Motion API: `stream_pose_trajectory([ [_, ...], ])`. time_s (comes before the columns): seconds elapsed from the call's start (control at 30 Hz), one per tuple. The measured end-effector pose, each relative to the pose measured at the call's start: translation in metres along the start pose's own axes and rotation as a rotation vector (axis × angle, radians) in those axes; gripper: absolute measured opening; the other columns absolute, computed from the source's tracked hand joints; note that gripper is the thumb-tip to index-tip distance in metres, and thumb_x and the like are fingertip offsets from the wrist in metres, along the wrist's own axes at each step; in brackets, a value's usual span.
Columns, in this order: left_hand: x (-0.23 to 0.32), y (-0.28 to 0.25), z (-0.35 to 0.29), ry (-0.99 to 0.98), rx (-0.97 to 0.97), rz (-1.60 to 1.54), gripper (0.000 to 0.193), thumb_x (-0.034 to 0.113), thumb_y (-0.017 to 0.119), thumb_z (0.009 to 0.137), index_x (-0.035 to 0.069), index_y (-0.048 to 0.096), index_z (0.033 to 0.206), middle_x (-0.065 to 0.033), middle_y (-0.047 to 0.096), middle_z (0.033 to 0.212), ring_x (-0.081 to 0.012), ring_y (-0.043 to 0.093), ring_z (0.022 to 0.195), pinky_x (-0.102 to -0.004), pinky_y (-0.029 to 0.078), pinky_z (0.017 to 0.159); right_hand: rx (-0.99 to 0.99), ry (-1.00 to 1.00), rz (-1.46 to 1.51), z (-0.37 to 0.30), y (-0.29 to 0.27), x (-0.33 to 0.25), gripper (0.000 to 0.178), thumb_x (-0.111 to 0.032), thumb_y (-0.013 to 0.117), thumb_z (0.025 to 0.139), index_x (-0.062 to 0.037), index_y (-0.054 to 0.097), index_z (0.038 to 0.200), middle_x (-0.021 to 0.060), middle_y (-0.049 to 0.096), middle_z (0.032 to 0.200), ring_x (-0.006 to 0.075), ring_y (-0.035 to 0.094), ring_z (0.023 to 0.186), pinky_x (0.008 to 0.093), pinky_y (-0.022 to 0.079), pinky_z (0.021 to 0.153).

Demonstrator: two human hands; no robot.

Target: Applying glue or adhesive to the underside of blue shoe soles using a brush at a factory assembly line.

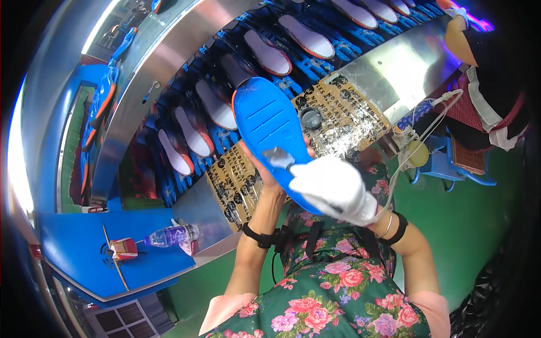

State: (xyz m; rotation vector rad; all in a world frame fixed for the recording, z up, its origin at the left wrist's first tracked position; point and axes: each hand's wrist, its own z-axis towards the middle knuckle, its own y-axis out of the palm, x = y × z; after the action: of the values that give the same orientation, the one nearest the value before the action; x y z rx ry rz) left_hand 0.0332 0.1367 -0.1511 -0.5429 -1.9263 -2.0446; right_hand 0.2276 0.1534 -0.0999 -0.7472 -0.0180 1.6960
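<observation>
Cradles a blue sole (pixel 273 132) from beneath with the bare left hand (pixel 264 172), thumb along the left edge, fingertips just showing past the right edge. Grips firmly enough to bear the sole aloft, but cannot make out the palm or most of the fingers behind it. Holds the sole at centre view, slanting, rounded upper end away and to the left, lower end toward the lap, grooved blue face up to the camera, orange trim along the upper left rim. Clasps a brush-like tool (pixel 277 157) in the white-gloved right hand (pixel 331 188), fingers curled about the handle; cannot tell separate fingers under the glove. Rests the pale tip on the sole, about midway down. Sets the left forearm nearly upright, wrist straight, black wristband (pixel 259 236) below the hand. Bends the right elbow outward, forearm angled up and inward, hand crossing over the sole's lower right side; wears another black wristband (pixel 397 230) there. Sits or stands, cannot tell which, in a floral apron (pixel 332 298). Note beyond the hands: printed cardboard (pixel 352 124) on the bench, with a small dark cup (pixel 310 119) on top, just right of the sole.
</observation>
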Motion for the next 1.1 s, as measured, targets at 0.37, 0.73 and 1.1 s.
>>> stream_pose_trajectory([
  [0.37,0.012,-0.009,0.015,0.023,0.023,-0.018,0.118,0.098,0.039,0.071,0.002,0.045,0.139,-0.0240,0.065,0.108,-0.0385,0.068,0.084,-0.0514,0.058,0.072,0.088,0.080,0.042,-0.009,0.010,-0.004,0.026,-0.001,0.078,0.074,-0.0068,0.076,0.100,0.0109,0.075,0.105,0.0264,0.072,0.089,0.0369,0.056,0.078],
  [0.73,0.024,-0.022,0.024,0.082,0.007,0.064,0.114,0.095,0.043,0.073,0.004,0.041,0.141,-0.0212,0.062,0.106,-0.0347,0.064,0.081,-0.0489,0.056,0.068,0.056,0.071,0.059,-0.022,0.020,-0.006,0.029,-0.004,0.078,0.078,-0.0088,0.074,0.106,0.0097,0.075,0.104,0.0266,0.070,0.084,0.0364,0.055,0.075],
  [1.1,0.044,-0.033,0.029,-0.038,0.023,0.129,0.114,0.097,0.037,0.074,0.005,0.044,0.142,-0.0251,0.064,0.110,-0.0352,0.067,0.078,-0.0456,0.059,0.063,0.006,0.101,0.118,-0.035,0.028,-0.007,0.027,-0.005,0.080,0.076,-0.0100,0.075,0.102,0.0087,0.075,0.103,0.0258,0.071,0.083,0.0356,0.056,0.071],
])
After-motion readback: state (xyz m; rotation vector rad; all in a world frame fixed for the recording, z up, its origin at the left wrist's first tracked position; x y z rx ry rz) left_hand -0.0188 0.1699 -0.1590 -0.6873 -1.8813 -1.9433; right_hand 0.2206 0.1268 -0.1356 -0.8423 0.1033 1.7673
